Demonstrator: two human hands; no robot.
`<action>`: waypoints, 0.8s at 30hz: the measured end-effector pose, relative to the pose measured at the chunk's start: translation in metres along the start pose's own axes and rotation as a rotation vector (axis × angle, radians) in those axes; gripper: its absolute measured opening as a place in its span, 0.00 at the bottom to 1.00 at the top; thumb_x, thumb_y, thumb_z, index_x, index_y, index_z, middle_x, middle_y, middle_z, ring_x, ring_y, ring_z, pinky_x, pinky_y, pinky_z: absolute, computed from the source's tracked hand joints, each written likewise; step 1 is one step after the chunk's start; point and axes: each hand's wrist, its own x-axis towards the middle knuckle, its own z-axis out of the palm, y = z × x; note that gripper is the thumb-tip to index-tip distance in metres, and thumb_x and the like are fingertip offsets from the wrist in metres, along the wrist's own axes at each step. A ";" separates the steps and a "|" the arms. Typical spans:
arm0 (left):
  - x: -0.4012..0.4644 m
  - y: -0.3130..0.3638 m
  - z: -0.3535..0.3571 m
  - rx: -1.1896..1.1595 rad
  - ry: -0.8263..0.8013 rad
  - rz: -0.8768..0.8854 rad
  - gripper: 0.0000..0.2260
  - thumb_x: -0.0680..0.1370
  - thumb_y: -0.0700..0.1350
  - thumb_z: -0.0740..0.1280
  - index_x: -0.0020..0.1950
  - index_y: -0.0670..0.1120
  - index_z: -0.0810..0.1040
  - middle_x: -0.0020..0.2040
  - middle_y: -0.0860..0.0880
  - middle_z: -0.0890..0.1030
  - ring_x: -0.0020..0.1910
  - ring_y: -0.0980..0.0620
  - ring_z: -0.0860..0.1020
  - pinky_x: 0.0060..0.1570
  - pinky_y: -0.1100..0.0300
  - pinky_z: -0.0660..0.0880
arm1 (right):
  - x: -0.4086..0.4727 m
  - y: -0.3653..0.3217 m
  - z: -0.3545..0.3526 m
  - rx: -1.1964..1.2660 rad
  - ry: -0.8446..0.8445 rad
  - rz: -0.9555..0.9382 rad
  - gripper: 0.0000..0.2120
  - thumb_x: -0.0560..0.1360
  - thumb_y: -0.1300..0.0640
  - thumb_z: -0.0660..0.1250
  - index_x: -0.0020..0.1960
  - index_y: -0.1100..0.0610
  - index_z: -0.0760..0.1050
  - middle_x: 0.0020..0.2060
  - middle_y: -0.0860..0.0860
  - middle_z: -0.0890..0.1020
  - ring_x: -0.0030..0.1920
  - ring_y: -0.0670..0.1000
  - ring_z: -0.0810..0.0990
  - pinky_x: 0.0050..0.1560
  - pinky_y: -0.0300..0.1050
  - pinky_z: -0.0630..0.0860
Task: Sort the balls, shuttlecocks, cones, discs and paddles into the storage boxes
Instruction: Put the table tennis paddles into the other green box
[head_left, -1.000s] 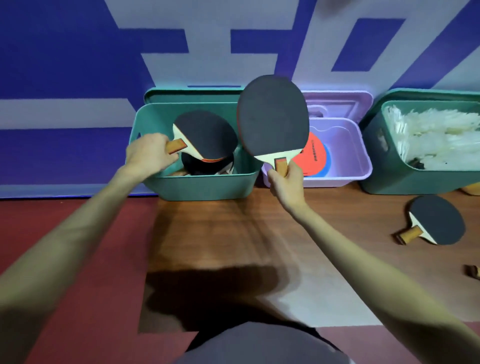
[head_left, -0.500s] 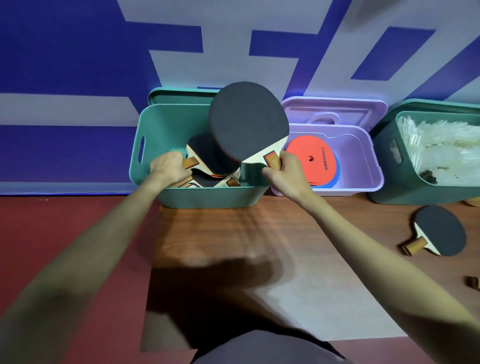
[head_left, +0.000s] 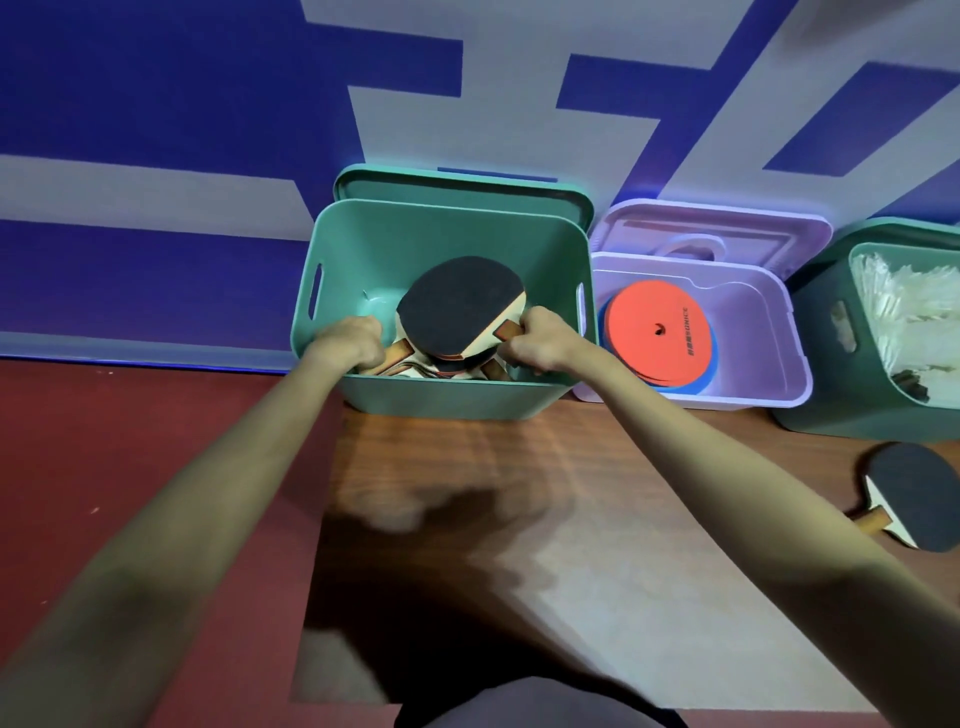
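Head camera, looking down over two bare forearms that reach forward and converge on a green storage box (head_left: 363, 239) set against a blue and white wall.

The right hand (head_left: 537, 340) is inside the box at its right side, knuckles up, fingers curled round the wooden handle of the top paddle (head_left: 460, 306). That paddle lies nearly flat with its dark rubber face up, on a pile of other paddles (head_left: 415, 364) in the box.

The left hand (head_left: 350, 343) is inside the box at its left side, fingers curled downward over a paddle handle in the pile; whether it actually grips the handle cannot be told.

Just right of the green box stands a lilac box (head_left: 774, 332) holding an orange disc (head_left: 657, 332) stacked on others. Farther right, a darker green box (head_left: 826, 364) holds white shuttlecocks (head_left: 914, 312). One loose paddle (head_left: 914, 496) lies on the wooden floor (head_left: 519, 457) near that box.
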 end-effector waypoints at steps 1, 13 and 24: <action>0.002 -0.001 0.000 -0.024 0.011 -0.002 0.09 0.75 0.39 0.61 0.54 0.41 0.76 0.54 0.42 0.78 0.54 0.40 0.77 0.46 0.55 0.71 | 0.004 0.000 0.003 -0.010 -0.009 0.005 0.06 0.70 0.62 0.66 0.35 0.59 0.71 0.29 0.52 0.74 0.26 0.50 0.72 0.26 0.39 0.69; -0.021 0.012 -0.005 -0.175 0.257 0.067 0.11 0.78 0.48 0.64 0.53 0.43 0.80 0.55 0.41 0.80 0.56 0.39 0.77 0.47 0.54 0.69 | 0.009 0.006 0.014 -0.210 -0.161 0.025 0.10 0.75 0.51 0.68 0.48 0.57 0.71 0.46 0.52 0.75 0.47 0.53 0.73 0.46 0.41 0.67; -0.061 0.064 -0.011 -0.295 0.458 0.209 0.07 0.75 0.46 0.65 0.52 0.49 0.79 0.50 0.49 0.83 0.55 0.44 0.79 0.54 0.51 0.76 | -0.032 0.022 -0.011 -0.185 0.211 -0.267 0.13 0.75 0.62 0.62 0.57 0.66 0.74 0.53 0.61 0.79 0.55 0.59 0.77 0.51 0.43 0.69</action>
